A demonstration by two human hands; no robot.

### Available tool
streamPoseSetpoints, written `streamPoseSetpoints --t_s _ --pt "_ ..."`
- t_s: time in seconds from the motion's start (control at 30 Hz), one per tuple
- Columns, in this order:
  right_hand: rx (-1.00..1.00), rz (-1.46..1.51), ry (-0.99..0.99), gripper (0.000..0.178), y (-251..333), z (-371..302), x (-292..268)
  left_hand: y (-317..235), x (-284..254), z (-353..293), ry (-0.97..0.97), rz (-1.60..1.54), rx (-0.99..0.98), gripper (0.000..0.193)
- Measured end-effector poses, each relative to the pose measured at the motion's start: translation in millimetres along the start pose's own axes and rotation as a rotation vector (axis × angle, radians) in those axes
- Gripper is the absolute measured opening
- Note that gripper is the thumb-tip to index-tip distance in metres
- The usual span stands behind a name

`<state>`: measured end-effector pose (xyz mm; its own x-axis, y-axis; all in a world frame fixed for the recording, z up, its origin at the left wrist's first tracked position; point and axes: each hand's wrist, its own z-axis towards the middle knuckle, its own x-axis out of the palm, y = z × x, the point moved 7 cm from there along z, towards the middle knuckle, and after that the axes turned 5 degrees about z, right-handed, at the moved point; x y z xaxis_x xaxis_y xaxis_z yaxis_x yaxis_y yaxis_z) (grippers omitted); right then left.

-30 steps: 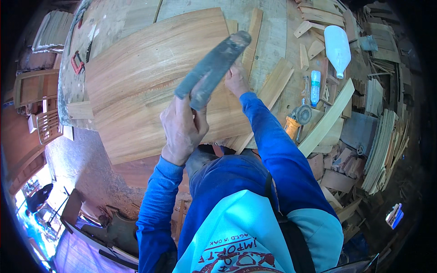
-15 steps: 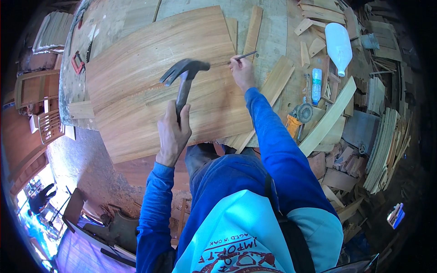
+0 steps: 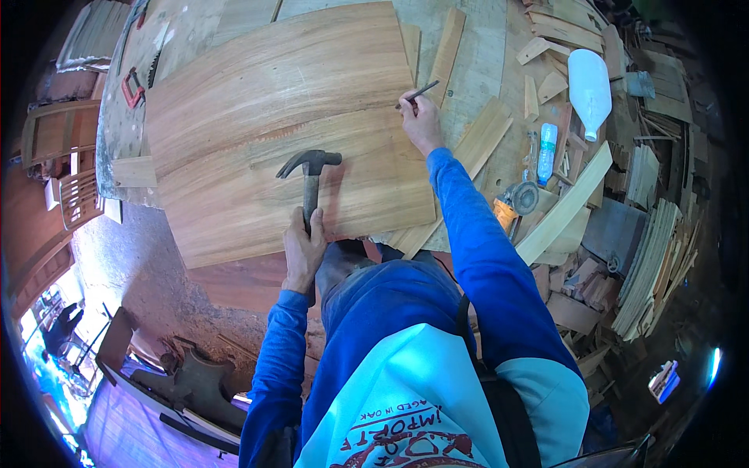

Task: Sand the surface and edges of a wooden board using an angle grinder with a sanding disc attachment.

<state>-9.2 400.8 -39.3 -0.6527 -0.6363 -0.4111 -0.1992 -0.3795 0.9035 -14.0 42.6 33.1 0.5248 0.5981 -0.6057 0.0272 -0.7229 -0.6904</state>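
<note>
A broad, pale brown wooden panel [image 3: 234, 183] lies across the workbench in front of me. My left hand [image 3: 303, 253] is closed round the handle of a claw hammer [image 3: 311, 164], whose dark head is above the near part of the panel. At the panel's right edge, my right hand [image 3: 422, 126] pinches a thin dark rod [image 3: 424, 90]; its exact kind is not plain. The rod slants up to the right, and one end is close to the panel's edge. Whether it touches the wood, I cannot tell.
Wooden strips [image 3: 485, 139] lie right of the panel. Beyond are an angle grinder [image 3: 507, 209], a small water bottle [image 3: 547, 154], a large white bottle [image 3: 590, 90] and stacked offcuts. A red clamp [image 3: 133, 90] and a handsaw [image 3: 155, 62] lie at the left.
My left hand has lowered the hammer toward me, and its head is more upright in view. The right hand stays by the panel's right edge with the rod, slightly shifted.
</note>
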Motion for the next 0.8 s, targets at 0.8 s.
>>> streamPoseSetpoints --t_s 0.8 --pt "0.146 0.104 -0.119 0.008 -2 3 8 3 6 26 0.003 0.027 0.004 0.038"
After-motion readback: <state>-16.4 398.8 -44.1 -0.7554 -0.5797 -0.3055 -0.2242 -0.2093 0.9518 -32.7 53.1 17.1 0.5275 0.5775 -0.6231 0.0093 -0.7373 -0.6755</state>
